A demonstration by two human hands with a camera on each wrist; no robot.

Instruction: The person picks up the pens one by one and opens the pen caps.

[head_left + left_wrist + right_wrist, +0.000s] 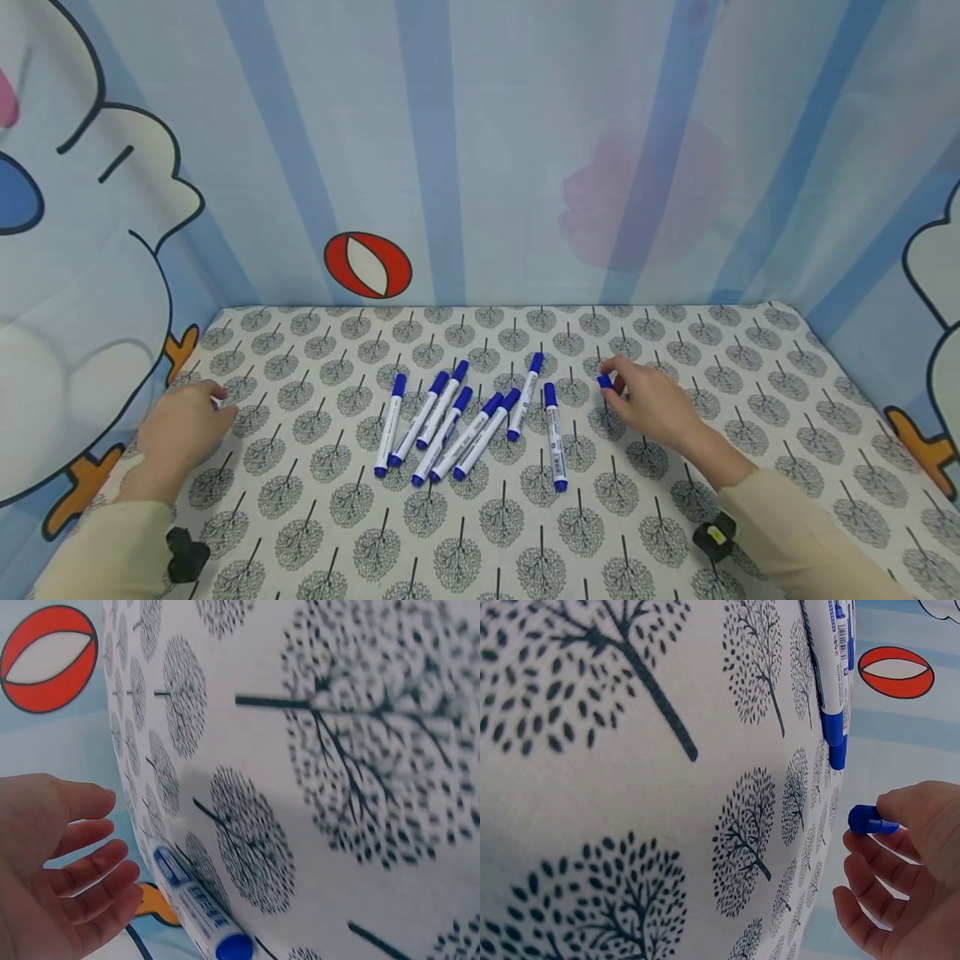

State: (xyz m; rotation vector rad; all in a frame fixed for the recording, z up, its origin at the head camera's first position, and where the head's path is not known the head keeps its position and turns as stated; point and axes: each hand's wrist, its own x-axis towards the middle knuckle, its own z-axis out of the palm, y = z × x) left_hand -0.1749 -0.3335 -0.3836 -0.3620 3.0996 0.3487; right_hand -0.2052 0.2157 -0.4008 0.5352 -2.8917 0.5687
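In the head view my right hand (648, 404) pinches a small blue marker cap (604, 381) between thumb and fingertips, over the table right of the markers. The right wrist view shows the cap (866, 819) with its clip and the other fingers loosely bent. Far to the left, my left hand (187, 417) hovers with relaxed, parted fingers and nothing in its grasp. A white and blue marker (199, 904) lies on the cloth beside that hand in the left wrist view; in the head view the hand hides most of it.
Several white markers with blue caps (442, 429) lie in a loose group mid-table. One marker (556, 437) lies at the group's right edge, nearest the right hand. A tree-patterned cloth (495, 517) covers the table. A striped blue curtain (495, 167) stands behind.
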